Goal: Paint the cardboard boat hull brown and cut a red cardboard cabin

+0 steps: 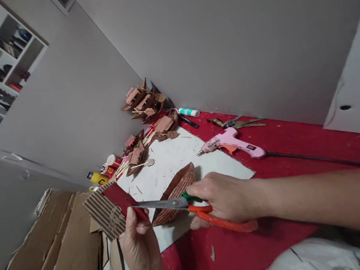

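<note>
My left hand [139, 243] grips a piece of corrugated cardboard [106, 210], part bare ridges and part red paper, between thumb and fingers. In my right hand [217, 195] is a pair of scissors [165, 203] with one green and one orange handle. The blades point left and lie against the red part of the cardboard, close to my left thumb. Whether they are cutting into it I cannot tell. Behind the scissors a small brown boat hull [181, 184] of ridged cardboard rests on a white sheet [165, 154].
A pink glue gun [232, 141] with a black cord lies on the red table [284, 140]. Several small model boats [140, 100] stand at the back by the wall. Sheets of brown cardboard [72, 247] lean at the left, near a yellow bottle [97, 177].
</note>
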Available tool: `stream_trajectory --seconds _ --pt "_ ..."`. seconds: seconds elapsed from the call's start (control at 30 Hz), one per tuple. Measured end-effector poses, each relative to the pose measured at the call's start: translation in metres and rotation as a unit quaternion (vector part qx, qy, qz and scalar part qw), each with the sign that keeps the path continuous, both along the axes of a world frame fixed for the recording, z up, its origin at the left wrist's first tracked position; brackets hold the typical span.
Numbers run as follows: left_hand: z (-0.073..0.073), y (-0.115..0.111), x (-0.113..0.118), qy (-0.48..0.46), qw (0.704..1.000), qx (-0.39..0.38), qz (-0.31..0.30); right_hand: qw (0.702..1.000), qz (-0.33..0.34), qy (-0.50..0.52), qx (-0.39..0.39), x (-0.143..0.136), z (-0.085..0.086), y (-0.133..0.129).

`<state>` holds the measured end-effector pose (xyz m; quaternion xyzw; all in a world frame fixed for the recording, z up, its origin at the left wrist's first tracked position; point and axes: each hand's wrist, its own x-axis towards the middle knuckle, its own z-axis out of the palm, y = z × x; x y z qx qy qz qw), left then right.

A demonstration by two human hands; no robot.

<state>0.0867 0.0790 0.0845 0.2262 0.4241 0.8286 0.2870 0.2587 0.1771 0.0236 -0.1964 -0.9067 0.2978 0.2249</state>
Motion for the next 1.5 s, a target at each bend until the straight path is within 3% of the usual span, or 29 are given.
stream_trajectory --seconds 0.27,0.4,0.57,0.67,0.77,0.93,1.2,1.5 --pt "0.002 -0.004 0.003 -0.054 0.998 -0.015 0.030 1.000 -0.004 0.008 0.007 -0.003 -0.005 -0.007" --pt "-0.003 -0.004 -0.004 -0.047 0.999 -0.015 -0.020 1.000 -0.005 0.030 -0.008 -0.004 -0.005 -0.006" --pt "-0.003 -0.009 -0.048 0.039 0.991 -0.006 -0.125 0.999 -0.023 0.012 -0.042 0.004 0.010 0.001" --pt "-0.001 -0.015 -0.082 0.079 0.987 -0.030 -0.137 0.998 -0.022 -0.037 -0.049 0.010 0.016 0.002" --pt "-0.003 -0.018 -0.100 0.146 0.978 -0.090 -0.119 0.996 -0.008 -0.082 -0.034 0.013 0.017 0.001" --pt "-0.012 -0.008 -0.092 0.202 0.958 -0.175 -0.100 0.994 0.001 -0.110 -0.016 0.012 0.015 0.002" --pt "-0.014 -0.004 -0.079 0.182 0.970 -0.153 -0.045 0.991 -0.012 -0.130 -0.029 0.012 0.013 0.002" --pt "-0.007 -0.008 -0.079 0.184 0.967 -0.156 -0.081 0.990 -0.017 -0.132 -0.042 0.007 0.011 -0.002"
